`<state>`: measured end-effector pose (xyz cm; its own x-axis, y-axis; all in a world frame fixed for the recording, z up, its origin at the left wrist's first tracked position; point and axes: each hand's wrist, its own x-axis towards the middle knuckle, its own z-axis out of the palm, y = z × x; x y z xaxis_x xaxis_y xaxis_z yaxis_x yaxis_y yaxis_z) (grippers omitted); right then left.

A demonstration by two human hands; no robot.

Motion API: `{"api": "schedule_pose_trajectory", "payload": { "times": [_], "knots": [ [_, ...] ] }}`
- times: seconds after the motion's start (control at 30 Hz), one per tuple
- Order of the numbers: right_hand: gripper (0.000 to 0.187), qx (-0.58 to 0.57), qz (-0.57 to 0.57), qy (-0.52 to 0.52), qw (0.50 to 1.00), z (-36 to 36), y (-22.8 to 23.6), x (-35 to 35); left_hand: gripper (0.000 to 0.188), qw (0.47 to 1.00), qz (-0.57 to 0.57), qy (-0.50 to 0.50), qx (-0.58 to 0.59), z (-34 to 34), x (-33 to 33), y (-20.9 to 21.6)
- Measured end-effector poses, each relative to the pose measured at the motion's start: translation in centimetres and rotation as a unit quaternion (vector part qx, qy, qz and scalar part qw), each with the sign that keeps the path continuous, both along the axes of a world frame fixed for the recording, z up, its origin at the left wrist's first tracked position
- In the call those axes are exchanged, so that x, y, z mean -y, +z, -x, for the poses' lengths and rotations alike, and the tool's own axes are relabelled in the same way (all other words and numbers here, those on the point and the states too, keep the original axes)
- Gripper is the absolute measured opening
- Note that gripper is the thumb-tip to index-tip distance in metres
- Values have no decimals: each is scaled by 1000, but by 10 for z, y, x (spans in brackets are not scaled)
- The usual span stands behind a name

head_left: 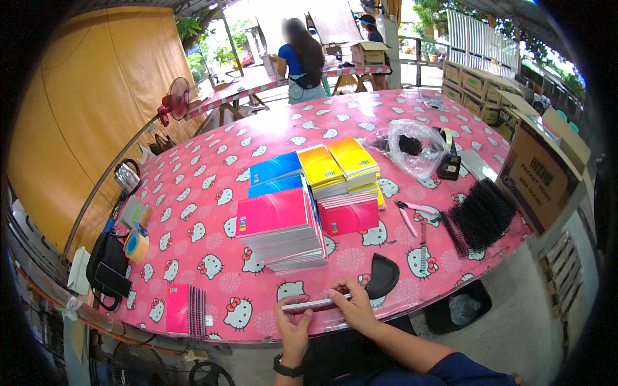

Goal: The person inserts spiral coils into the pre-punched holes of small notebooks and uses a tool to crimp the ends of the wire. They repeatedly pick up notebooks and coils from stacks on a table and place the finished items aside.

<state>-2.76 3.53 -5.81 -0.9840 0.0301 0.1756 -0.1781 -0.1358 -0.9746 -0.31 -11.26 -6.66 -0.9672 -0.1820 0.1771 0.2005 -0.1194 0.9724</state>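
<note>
Near the table's front edge I hold a thin notebook [317, 304] almost edge-on, its pale page edge showing. My left hand [293, 327] is closed on its left end, the thumb pressed against it. At the other end, my right hand [353, 307] grips it between thumb and fingers. Just beyond stands a tall stack of pink notebooks [273, 214], with blue notebooks [275, 167] and yellow notebooks [322, 165] behind it. A black curved pad [382, 276] lies beside my right hand. Several spiral-bound pink notebooks [182, 309] rest at the left front.
Pink-handled pliers [417, 209], a loose coil [423, 252] and a heap of black spiral coils [479, 215] lie right, near a carton [542, 174]. A plastic bag [415, 151] sits behind. Tape [136, 247] and a black bag [106, 262] edge the left. People [302, 61] stand beyond.
</note>
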Motion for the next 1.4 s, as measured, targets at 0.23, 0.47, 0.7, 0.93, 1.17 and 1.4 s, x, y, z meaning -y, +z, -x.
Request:
{"api": "schedule_pose_trajectory", "payload": {
  "times": [0.23,0.47,0.7,0.93,1.17,1.4],
  "knots": [
    [34,-51,-139,-44,988,19,5,-48,36,816,477,-10,-326,10,-10,22],
    [29,-73,-571,-417,704,46,-5,-255,29,846,439,-15,-302,17,-16,35],
    [33,39,-605,-363,707,52,-27,-272,28,851,446,-11,-277,20,-15,33],
    [26,103,-573,-338,739,75,30,-244,16,852,417,31,-316,24,-6,17],
    [37,25,-451,-317,834,33,64,-208,22,826,475,3,-303,23,-24,25],
    [36,48,-263,226,937,1,50,-99,24,808,528,-5,-261,23,-16,23]
  ]
}}
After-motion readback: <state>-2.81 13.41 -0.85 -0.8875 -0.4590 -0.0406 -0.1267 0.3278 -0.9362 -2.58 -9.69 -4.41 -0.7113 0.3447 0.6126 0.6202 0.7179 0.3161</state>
